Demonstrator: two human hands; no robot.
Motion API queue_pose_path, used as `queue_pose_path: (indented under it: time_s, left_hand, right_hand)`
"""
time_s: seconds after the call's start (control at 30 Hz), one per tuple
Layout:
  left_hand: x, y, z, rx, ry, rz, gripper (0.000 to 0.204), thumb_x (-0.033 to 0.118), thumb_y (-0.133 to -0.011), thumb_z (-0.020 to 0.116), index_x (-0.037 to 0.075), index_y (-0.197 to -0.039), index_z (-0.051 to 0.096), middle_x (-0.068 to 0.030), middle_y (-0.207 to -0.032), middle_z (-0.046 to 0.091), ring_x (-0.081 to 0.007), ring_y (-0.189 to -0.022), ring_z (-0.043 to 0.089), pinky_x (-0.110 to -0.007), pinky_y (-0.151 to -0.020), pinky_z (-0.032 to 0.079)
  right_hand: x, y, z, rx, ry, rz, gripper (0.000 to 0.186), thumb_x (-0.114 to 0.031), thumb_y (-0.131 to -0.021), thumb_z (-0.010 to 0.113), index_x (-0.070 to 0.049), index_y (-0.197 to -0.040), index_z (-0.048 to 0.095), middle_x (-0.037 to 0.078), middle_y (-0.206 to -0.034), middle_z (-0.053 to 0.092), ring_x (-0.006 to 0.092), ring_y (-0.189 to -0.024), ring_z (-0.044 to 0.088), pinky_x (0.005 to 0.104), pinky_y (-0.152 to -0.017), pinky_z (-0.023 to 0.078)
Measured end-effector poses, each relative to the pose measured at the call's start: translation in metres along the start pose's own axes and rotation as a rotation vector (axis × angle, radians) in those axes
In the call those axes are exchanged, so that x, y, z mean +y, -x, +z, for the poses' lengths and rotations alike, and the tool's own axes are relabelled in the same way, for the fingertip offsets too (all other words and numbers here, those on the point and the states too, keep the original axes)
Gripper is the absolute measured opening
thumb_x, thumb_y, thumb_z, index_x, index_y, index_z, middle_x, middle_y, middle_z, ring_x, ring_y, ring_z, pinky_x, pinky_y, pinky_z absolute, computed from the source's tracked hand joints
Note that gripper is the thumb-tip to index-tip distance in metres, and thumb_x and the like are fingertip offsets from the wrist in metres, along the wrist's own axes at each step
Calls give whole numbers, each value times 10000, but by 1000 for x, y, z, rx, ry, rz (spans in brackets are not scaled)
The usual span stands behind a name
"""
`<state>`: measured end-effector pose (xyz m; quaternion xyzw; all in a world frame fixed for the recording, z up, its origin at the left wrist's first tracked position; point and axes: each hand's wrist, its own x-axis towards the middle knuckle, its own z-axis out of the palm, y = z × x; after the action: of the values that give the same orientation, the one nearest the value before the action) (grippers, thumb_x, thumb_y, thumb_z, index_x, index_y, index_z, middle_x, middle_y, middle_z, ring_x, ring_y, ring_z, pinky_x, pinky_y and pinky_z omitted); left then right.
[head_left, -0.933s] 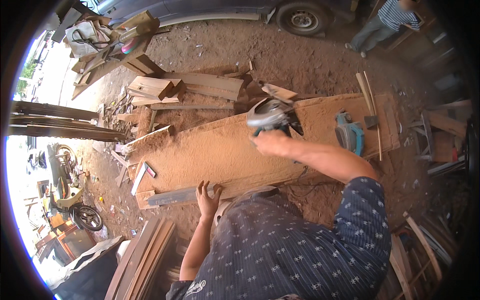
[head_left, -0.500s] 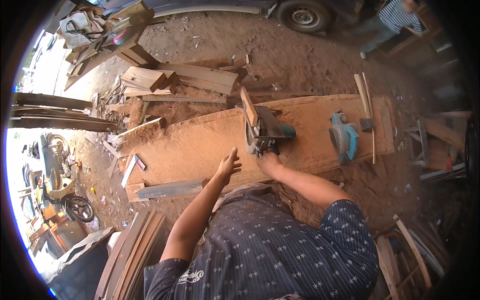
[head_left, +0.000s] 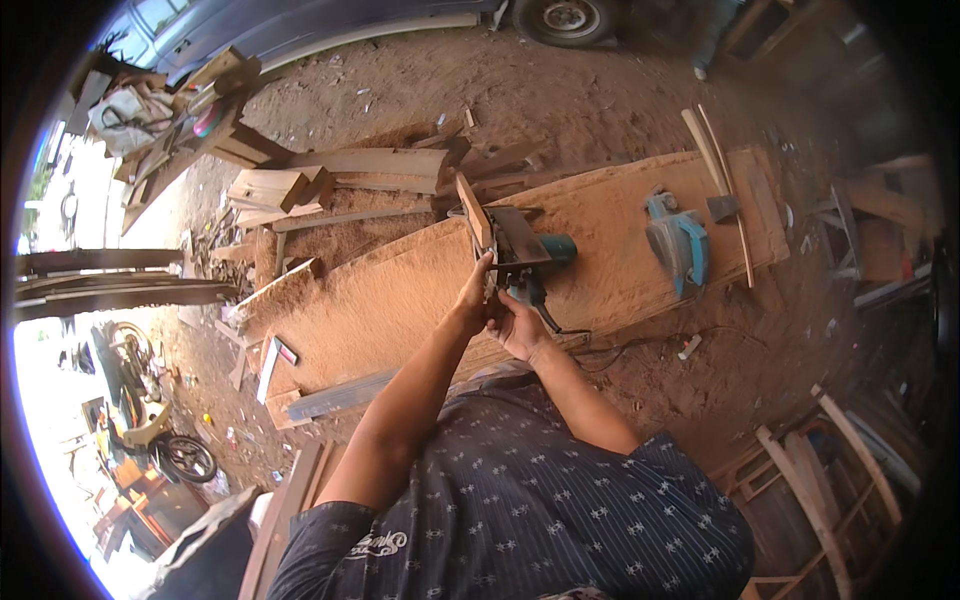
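A circular saw [head_left: 520, 238] with a dark metal base plate and a teal motor housing stands tilted on the sawdust-covered board [head_left: 380, 285]. A short wooden strip [head_left: 474, 212] lies against its plate. My left hand [head_left: 474, 298] grips the saw's near left side, fingers reaching up along the metal. Close beside it, my right hand [head_left: 518, 328] is closed at the near side of the saw, just below the handle; its fingertips are partly hidden. A power cord runs from the saw toward the board's front edge. Farther right lies a teal power planer [head_left: 680, 243].
Thin sticks [head_left: 722, 180] and a dark block [head_left: 722, 208] lie at the board's right end. A small white and red tool [head_left: 285, 350] lies at its left. Wood offcuts [head_left: 270, 190] pile up behind. A grey beam [head_left: 345, 393] lies along the front edge; a vehicle wheel [head_left: 565, 18] stands beyond.
My left hand, spread in the air before, has moved up and right onto the saw. My right hand has shifted from the handle toward my left hand. The view has shifted slightly.
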<state>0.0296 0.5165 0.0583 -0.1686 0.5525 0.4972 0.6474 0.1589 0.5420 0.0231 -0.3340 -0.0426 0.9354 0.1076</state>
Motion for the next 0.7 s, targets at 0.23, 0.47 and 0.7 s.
queue_pose_path:
  time_s: [0.23,0.47,0.7]
  left_hand:
    - [-19,-69,-35,-283,27,107,749,724,-857,491,70,-1173,673,-192,-1074,677,-341,-972,660,-498,-868,520]
    - [-11,-21,-3,-44,-47,162,715,674,-803,608,35,-1123,638,-168,-1002,647,-317,-881,636,-461,-792,520]
    - [-11,-32,-15,-97,-41,176,815,697,-756,663,-15,-1149,619,-214,-1041,606,-312,-897,636,-451,-761,540]
  right_hand:
    - [-24,0,43,362,2063,-388,172,-94,-916,587,16,-881,714,185,-805,730,280,-756,747,390,-617,587]
    - [-16,8,23,457,1571,-282,287,-282,-968,625,-27,-877,719,106,-790,716,232,-643,708,352,-557,548]
    - [18,-8,-1,492,1557,-1056,183,-106,-903,701,-17,-945,546,139,-817,654,313,-707,655,387,-592,509]
